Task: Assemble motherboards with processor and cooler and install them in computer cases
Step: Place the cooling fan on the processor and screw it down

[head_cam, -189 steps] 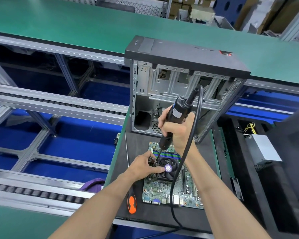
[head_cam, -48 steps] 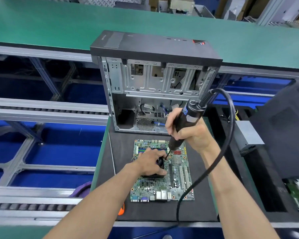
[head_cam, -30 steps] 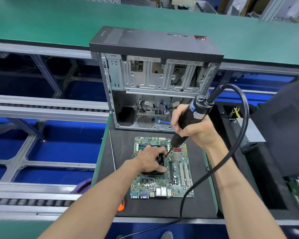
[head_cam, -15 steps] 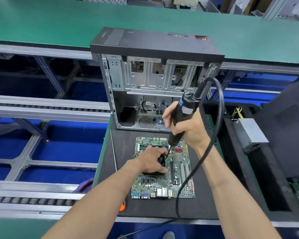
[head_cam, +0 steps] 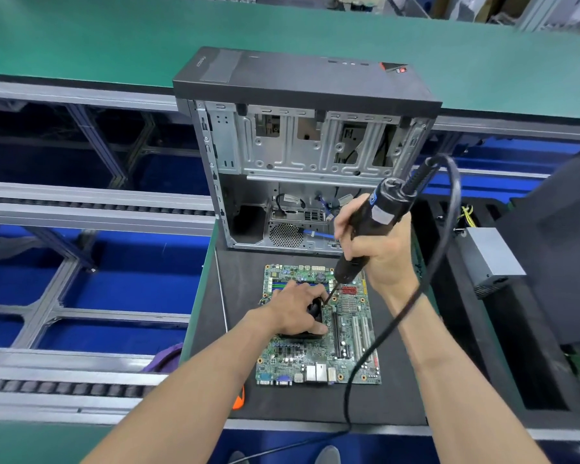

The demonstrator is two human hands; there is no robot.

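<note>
Two hands in view, both on the job. My left hand [head_cam: 297, 311] lies palm-down over the black cooler [head_cam: 315, 316], fingers curled round its top and edges, holding it on the motherboard [head_cam: 318, 360]; most of the cooler is hidden under the hand. My right hand [head_cam: 379, 259] sits just right of and above the left, fist wrapped tight round the black electric screwdriver [head_cam: 365, 229], which is tilted with its top leaning right. Its bit comes down to the cooler's far-right corner, just beside my left fingertips; whether it sits in a screw I cannot tell. Black cord [head_cam: 449, 202] loops off the driver's top, swings right of my right wrist and drops past the board's near-right edge.

Motherboard lies flat on the black mat [head_cam: 241, 296] under both hands, port side toward me. Orange screwdriver handle [head_cam: 238, 398] peeks out under my left forearm, near the mat's front-left. Thin metal rod [head_cam: 221, 289] lies left of my left hand, along the mat edge.

Beyond both hands stands the computer case [head_cam: 302, 155], upright, side open toward me, loose cables inside at the bottom. Grey power supply [head_cam: 489, 259] sits right of my right hand, in the black tray. Green table [head_cam: 114, 35] runs behind the case.
</note>
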